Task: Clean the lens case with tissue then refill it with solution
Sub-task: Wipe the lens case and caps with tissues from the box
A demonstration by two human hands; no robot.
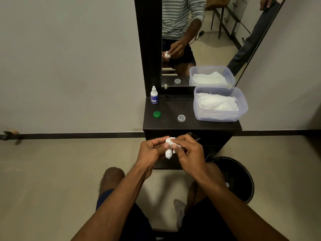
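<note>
Between my two hands, I am wiping the lens case with tissue.

Beyond my hands, on the dark smooth shelf, the clear soft-walled tub is sitting up to the right, heaped with crumpled white tissues; the small white solution bottle is standing far to the left, untouched, so refilling is still ahead, I judge. Nearer me, the ribbed green cap and clear round cap are lying off. My left hand is gripping the white lens case; my right hand is pinching the wadded tissue against it.
</note>
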